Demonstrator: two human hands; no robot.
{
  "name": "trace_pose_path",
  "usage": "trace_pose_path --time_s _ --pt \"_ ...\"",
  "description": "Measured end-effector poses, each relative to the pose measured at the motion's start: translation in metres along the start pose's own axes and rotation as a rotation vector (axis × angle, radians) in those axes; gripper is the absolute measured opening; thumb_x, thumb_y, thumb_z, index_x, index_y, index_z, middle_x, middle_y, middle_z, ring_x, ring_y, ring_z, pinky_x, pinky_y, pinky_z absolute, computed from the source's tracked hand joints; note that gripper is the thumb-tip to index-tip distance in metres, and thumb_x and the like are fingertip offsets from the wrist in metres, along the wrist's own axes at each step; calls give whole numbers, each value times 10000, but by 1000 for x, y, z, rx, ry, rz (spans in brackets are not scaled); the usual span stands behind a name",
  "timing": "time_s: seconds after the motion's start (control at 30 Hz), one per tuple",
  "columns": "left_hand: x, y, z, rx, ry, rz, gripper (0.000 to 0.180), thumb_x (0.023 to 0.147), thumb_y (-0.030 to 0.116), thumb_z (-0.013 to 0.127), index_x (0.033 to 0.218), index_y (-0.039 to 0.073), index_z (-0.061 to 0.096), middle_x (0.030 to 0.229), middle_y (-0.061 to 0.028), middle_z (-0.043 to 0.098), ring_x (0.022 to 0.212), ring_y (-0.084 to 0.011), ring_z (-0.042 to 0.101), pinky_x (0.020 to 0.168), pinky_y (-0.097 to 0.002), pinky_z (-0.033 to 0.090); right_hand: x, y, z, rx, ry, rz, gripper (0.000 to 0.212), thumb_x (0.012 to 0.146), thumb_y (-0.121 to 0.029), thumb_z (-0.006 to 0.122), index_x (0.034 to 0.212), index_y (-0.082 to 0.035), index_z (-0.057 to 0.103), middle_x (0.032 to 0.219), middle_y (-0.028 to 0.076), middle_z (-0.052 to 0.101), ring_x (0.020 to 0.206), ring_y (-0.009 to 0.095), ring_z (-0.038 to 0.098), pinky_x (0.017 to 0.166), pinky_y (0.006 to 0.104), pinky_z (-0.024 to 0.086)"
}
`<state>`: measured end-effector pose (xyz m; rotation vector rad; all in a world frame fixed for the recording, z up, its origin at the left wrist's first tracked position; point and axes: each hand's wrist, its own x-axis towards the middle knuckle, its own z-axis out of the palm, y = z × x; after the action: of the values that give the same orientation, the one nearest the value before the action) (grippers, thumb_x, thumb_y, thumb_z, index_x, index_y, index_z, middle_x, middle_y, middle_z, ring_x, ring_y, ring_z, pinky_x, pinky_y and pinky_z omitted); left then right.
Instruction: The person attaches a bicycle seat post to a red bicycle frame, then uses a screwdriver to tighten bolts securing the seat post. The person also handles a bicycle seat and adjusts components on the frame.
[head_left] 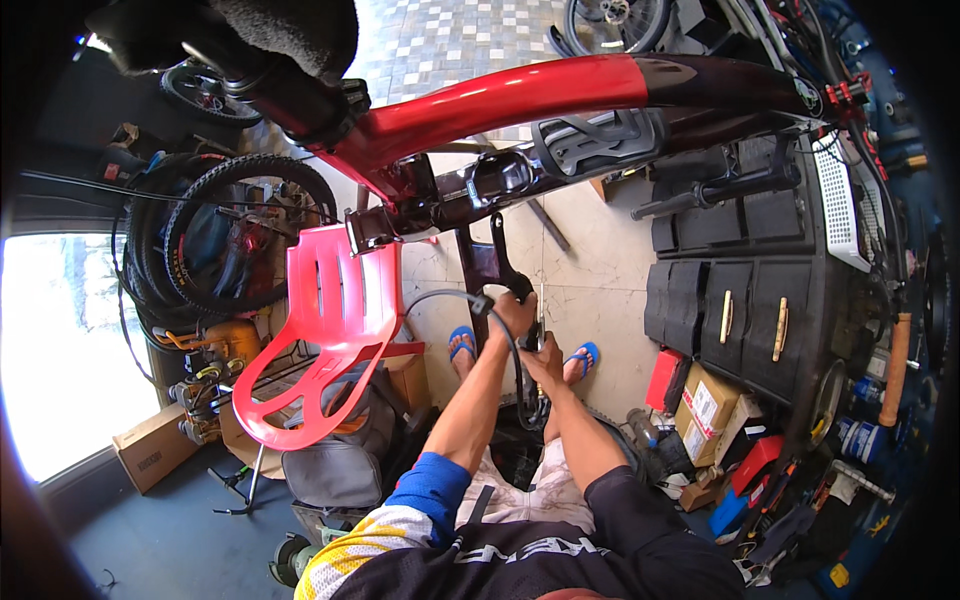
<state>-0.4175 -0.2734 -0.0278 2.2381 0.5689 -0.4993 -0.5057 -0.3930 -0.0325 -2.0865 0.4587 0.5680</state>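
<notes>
A red and black bicycle frame (520, 92) spans the view above my hands, with no wheels visible on it. Its black rear arm (484, 262) reaches down toward me. My left hand (511, 315) is closed round the lower end of this arm. Just below and to the right, my right hand (543, 364) is closed, but what it holds is mostly hidden. A thin metallic rod (541, 305) sticks up above it. A black cable (440, 293) loops past my left wrist and down between my forearms.
A pink plastic chair (345, 290) stands to the left, near a loose bicycle tyre (190, 235) and a grey bag (335, 470). On the right are a black drawer cabinet (755, 320), cardboard boxes (708, 405) and a white basket (838, 200). A dark cloth (295, 35) hangs at the top left.
</notes>
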Motion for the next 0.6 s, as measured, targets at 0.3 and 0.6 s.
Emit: trace_pose_path --time_s 0.3,0.6 --pt "16 -66 -54 -883 225 -71 642 936 643 602 1178 48 616 867 -98 685 720 -205 637 661 -344 506 52 4 -38 236 -701 139 362 757 -285 813 979 -36 671 788 54 709 589 142 604 517 309 464" --pt "7 -55 -67 -1247 -551 -153 680 974 635 528 1248 18 609 810 -91 669 744 -227 686 667 -374 566 64 29 -26 12 -605 121 424 789 -418 859 920 -67 662 709 34 676 538 114 555 490 320 429"
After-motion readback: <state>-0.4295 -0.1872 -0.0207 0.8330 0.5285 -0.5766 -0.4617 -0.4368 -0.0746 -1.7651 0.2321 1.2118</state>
